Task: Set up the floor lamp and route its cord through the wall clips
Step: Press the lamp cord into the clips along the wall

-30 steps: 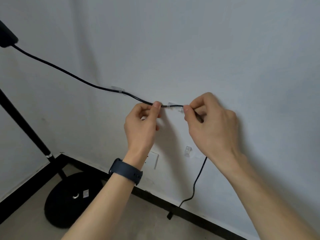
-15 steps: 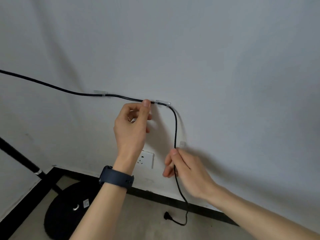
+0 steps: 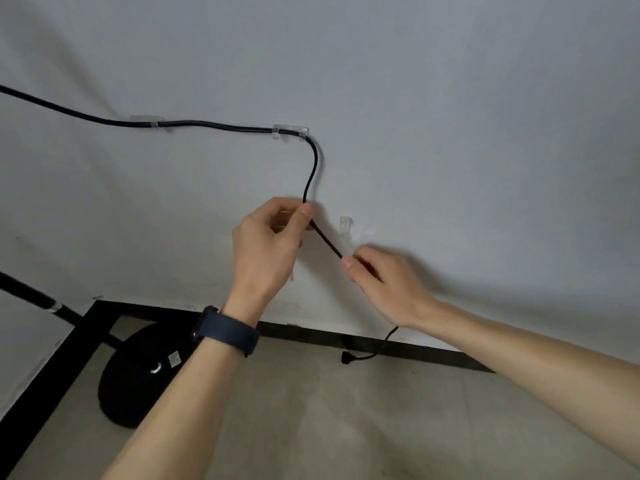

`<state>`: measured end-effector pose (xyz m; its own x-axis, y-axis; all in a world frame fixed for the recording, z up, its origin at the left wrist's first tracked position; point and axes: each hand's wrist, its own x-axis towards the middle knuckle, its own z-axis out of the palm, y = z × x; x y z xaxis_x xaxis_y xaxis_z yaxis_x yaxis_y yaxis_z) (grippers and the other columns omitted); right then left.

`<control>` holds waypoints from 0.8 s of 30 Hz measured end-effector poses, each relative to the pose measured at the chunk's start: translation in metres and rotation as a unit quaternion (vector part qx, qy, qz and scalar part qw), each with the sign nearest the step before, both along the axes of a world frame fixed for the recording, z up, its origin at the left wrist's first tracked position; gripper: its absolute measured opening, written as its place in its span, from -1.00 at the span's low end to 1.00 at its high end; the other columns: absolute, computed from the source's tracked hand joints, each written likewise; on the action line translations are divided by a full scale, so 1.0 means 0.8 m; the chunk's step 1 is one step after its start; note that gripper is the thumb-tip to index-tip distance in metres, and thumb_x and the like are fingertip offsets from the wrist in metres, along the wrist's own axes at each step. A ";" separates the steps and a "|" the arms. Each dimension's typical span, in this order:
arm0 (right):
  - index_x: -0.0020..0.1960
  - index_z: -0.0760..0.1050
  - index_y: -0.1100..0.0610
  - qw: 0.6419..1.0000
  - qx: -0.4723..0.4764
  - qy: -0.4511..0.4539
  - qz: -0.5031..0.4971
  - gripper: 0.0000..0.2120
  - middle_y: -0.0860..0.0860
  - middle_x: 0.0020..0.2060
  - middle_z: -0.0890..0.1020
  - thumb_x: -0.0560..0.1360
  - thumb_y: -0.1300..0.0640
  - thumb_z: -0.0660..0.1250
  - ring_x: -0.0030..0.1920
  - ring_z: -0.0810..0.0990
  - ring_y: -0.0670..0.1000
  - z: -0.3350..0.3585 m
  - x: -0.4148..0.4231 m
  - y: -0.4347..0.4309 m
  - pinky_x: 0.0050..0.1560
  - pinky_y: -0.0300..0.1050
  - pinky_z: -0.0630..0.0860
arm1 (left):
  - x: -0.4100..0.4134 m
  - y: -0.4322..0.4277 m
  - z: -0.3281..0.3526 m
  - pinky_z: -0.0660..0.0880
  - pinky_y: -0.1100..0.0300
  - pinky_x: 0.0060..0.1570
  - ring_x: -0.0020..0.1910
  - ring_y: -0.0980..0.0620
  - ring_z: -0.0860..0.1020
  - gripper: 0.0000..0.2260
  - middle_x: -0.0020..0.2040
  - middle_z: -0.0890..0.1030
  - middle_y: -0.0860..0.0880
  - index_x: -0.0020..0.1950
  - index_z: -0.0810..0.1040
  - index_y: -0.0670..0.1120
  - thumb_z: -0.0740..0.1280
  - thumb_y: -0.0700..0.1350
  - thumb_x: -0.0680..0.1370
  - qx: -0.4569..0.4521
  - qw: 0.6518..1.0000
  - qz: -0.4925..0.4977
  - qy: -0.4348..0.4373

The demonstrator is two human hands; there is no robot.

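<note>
The black lamp cord [image 3: 214,125] runs along the white wall through two clear clips, the left clip [image 3: 147,121] and the middle clip [image 3: 290,131], then bends down. My left hand [image 3: 270,244] pinches the cord just below the bend. My right hand [image 3: 384,282] pinches it lower, and a short taut stretch runs between them. A third clear clip [image 3: 346,227], mounted upright and with no cord in it, sits just right of that stretch. The plug [image 3: 345,357] lies on the floor by the baseboard.
The lamp's round black base [image 3: 138,375] stands on the floor at lower left, its black pole [image 3: 31,296] slanting up to the left edge. A black baseboard [image 3: 398,348] lines the wall. My left hand hides the wall socket.
My left hand dropped from the middle clip to the cord below the bend. My right hand moved right, pulling the cord towards the lower clip. The view shifted slightly left.
</note>
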<state>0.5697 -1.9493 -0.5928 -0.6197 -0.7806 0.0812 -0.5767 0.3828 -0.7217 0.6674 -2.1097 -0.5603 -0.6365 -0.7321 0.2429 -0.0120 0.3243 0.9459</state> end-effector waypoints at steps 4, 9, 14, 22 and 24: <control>-0.14 0.38 0.05 0.998 -0.012 0.063 0.010 -0.73 0.03 -0.38 0.54 0.62 -0.10 0.12 -0.35 0.49 0.03 -0.017 0.000 0.014 -0.25 0.13 0.45 | -0.008 0.013 -0.003 0.61 0.23 -0.27 -0.18 0.08 0.70 -0.95 -0.18 0.73 0.02 -0.04 0.69 0.02 0.43 -0.06 0.57 0.017 0.999 0.022 0.023; -0.13 0.37 -0.07 0.994 -0.049 0.083 -0.054 -0.81 0.07 -0.44 0.59 0.67 0.05 0.15 -0.41 0.56 0.12 -0.027 -0.008 0.016 -0.29 0.14 0.53 | -0.019 0.022 -0.005 0.66 -0.03 -0.20 -0.19 0.16 0.69 -0.92 -0.25 0.71 0.13 -0.14 0.66 0.10 0.47 0.06 0.52 -0.019 0.999 0.038 0.018; -0.10 0.44 0.01 0.996 -0.021 0.039 -0.082 -0.78 0.04 -0.36 0.67 0.66 0.01 0.11 -0.40 0.63 0.11 -0.030 -0.016 0.011 -0.17 0.08 0.59 | -0.025 0.018 -0.010 0.64 -0.12 -0.20 -0.21 0.12 0.68 -0.75 -0.29 0.70 0.14 -0.21 0.67 0.04 0.48 0.21 0.44 -0.029 0.998 0.057 -0.006; 0.01 0.48 0.05 0.989 -0.032 -0.116 -0.087 -0.71 -0.07 -0.15 0.74 0.71 -0.02 0.02 -0.35 0.73 -0.04 -0.051 0.008 -0.004 -0.12 0.07 0.66 | -0.025 0.028 -0.014 0.64 -0.02 -0.24 -0.29 0.08 0.66 -0.68 -0.31 0.70 0.10 -0.22 0.67 0.03 0.42 0.27 0.47 -0.037 0.999 0.026 -0.027; -0.02 0.53 0.07 0.987 -0.033 -0.133 -0.084 -0.69 -0.06 -0.14 0.74 0.70 -0.01 0.07 -0.28 0.74 -0.06 -0.053 0.011 -0.013 -0.04 0.07 0.67 | -0.019 0.027 -0.025 0.60 0.04 -0.29 -0.38 0.05 0.64 -0.67 -0.32 0.70 0.10 -0.22 0.66 0.04 0.35 0.25 0.54 -0.030 0.998 0.024 -0.045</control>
